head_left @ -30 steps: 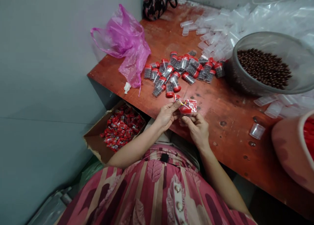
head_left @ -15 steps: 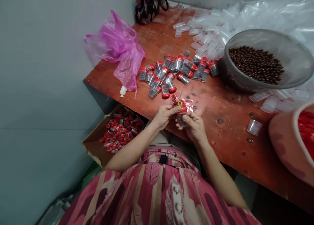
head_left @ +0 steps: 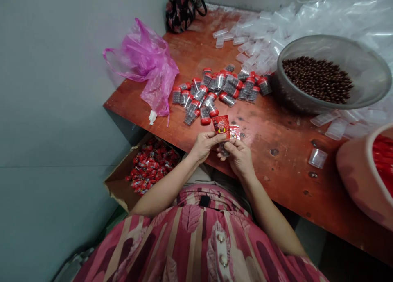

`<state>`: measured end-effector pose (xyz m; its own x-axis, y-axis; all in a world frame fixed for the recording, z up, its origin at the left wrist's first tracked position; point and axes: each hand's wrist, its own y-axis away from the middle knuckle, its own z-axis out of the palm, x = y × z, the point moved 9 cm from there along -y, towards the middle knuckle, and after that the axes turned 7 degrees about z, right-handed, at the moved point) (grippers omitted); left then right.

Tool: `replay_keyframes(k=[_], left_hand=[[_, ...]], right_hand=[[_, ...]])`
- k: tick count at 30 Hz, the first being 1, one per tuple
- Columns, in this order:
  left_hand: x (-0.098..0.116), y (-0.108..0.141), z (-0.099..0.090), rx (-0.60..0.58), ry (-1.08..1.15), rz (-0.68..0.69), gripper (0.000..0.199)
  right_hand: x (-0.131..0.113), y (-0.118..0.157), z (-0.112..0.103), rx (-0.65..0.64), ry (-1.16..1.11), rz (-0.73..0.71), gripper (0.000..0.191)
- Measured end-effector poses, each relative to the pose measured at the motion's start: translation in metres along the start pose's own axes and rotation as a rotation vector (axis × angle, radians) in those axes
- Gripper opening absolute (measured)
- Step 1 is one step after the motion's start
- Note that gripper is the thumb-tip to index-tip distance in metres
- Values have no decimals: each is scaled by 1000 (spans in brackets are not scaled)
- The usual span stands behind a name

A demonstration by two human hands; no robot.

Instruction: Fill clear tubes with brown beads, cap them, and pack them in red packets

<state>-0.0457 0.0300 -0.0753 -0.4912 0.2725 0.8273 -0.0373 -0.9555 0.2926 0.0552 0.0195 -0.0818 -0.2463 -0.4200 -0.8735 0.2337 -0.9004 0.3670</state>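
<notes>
- Pinching a red printed sachet (head_left: 221, 126) between my left hand (head_left: 205, 146) and right hand (head_left: 239, 160), above the table's (head_left: 291, 179) near edge
- Holding it up, away from the capped tubes (head_left: 201, 94) piled just beyond

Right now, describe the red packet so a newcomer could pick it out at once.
Below the heap of red-capped clear tubes on the red-brown table, the left hand and right hand meet. Between them stands a small red printed packet, the only one held up, with clear film at its side.

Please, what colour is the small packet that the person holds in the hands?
The packet is mainly red, best seen in the head view.
</notes>
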Motion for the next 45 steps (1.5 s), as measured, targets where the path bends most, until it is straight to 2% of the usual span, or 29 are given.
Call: replay_keyframes(k=[4, 10, 15, 20, 23, 26, 31, 33, 38, 41, 45], left_hand=[[-4, 0, 0, 38, 7, 40, 36], [-3, 2, 1, 35, 19, 3, 41], [0, 3, -13, 159, -18, 111, 35], [-8, 12, -10, 142, -39, 94, 37], [-5, 14, -14, 140, -41, 77, 35], [3, 12, -19, 162, 22, 113, 34], [6, 10, -18, 179, 83, 149, 31], [3, 11, -15, 161, 100, 125, 32], [-11, 21, -1, 24, 185, -34, 39], [-13, 26, -3, 10, 183, -60, 39], [-15, 33, -1, -75, 167, -103, 39]], right_hand=[[-13, 5, -11, 166, 170, -146, 31], [-2, -2, 0, 20, 11, -45, 40], [-17, 6, -9, 192, 266, -218, 35], [6, -2, -2, 12, -3, -7, 39], [11, 1, 2, -20, -52, 22, 36], [10, 9, 3, -3, 18, -5, 33], [1, 23, -4, 122, 125, -88, 28], [4, 23, -2, 111, 47, -58, 27], [15, 15, 1, 88, -218, 41, 33], [13, 11, 0, 55, -149, 29, 33], [4, 6, 3, -8, 6, -13, 38]])
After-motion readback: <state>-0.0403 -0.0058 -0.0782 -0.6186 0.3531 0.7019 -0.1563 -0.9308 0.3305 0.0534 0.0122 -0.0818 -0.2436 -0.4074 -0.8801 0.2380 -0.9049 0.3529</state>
